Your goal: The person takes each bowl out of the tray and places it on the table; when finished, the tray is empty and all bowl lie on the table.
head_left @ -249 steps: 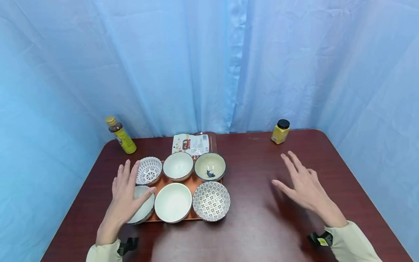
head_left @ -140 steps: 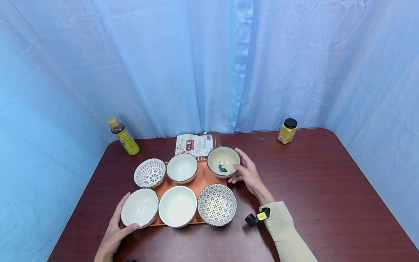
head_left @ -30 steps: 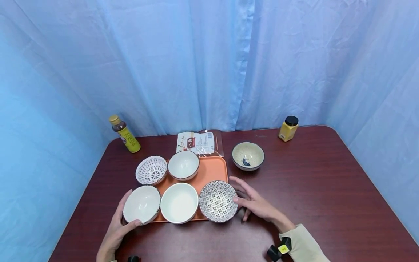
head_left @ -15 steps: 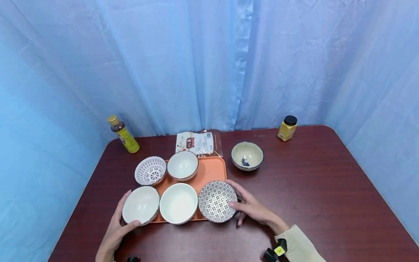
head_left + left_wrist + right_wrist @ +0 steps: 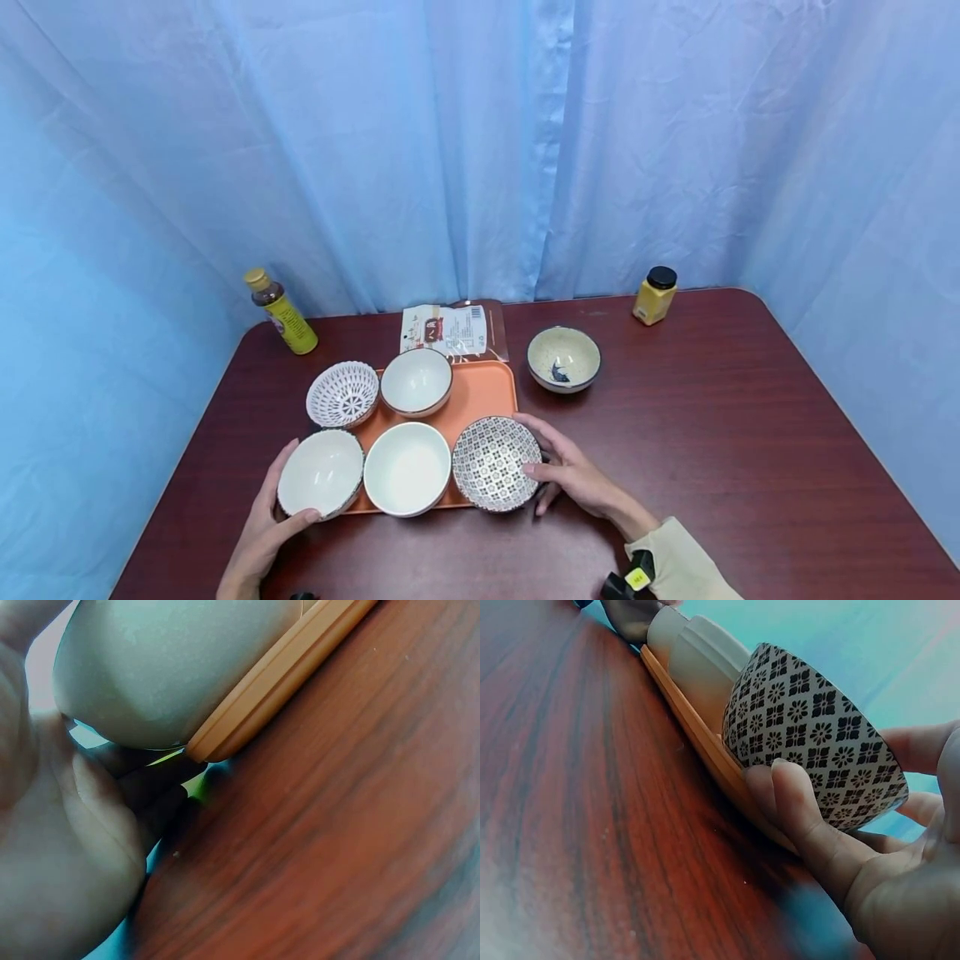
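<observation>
On the table (image 5: 712, 433) there is a tray (image 5: 483, 392) with five bowls (image 5: 408, 468), at its 4, 6, 8, 10 and 12 o'clock. Beyond the tray, the sixth bowl (image 5: 564, 360) lies at 2, a jar (image 5: 654, 302) farther at 2, a food packet (image 5: 454, 330) at 12, a bottle (image 5: 291, 325) at 10.

Low in the middle, the flower bowl (image 5: 491, 463) is white with black flowers and squares. The lower-left bowl (image 5: 321, 475) is white inside with a dark edge. The tray (image 5: 480, 396) is orange, the table (image 5: 712, 433) red-brown, the curtain (image 5: 405, 150) up top light blue
</observation>
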Demonstrator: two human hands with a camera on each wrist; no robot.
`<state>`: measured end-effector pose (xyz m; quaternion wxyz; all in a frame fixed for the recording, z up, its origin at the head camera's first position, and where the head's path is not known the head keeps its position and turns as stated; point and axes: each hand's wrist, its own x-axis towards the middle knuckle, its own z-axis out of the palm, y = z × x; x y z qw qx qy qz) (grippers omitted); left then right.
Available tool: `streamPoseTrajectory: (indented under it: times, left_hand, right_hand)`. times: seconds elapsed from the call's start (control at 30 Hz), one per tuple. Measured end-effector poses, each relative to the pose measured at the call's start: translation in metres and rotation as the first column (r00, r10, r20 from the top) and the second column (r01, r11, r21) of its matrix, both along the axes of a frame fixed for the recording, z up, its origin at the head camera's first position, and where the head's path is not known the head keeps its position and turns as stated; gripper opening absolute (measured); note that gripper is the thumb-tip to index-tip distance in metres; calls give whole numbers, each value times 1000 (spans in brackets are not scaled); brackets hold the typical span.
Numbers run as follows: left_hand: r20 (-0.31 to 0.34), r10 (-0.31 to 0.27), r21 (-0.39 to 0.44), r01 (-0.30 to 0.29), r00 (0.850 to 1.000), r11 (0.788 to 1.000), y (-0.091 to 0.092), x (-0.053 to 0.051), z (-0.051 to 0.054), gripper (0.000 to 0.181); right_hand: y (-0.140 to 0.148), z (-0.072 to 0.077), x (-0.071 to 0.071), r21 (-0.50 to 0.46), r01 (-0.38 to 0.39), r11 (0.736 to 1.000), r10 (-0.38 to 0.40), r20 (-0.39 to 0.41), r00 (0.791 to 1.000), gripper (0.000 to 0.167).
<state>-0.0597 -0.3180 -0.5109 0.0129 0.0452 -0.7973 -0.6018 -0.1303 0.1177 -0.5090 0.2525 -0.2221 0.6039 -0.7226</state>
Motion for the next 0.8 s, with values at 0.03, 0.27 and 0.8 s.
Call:
streamPoseTrajectory:
  times: [0.03,0.27,0.8]
  left_hand:
    - [1,1,-3,-1,1000,1000,0,0,0,97]
    - [-12,2,-6,-3,1000,1000,0,1,-1,97]
    - [-34,-3,4,3,999,1000,-1,1,-2,97]
  right_hand:
    - [0,0,0,-2,3,1000,-3,4,1000,76]
    - [0,5,0,-14,30,999,-30,15,999,78]
    - [20,29,-5,-21,147,989,-147,-7,989,70]
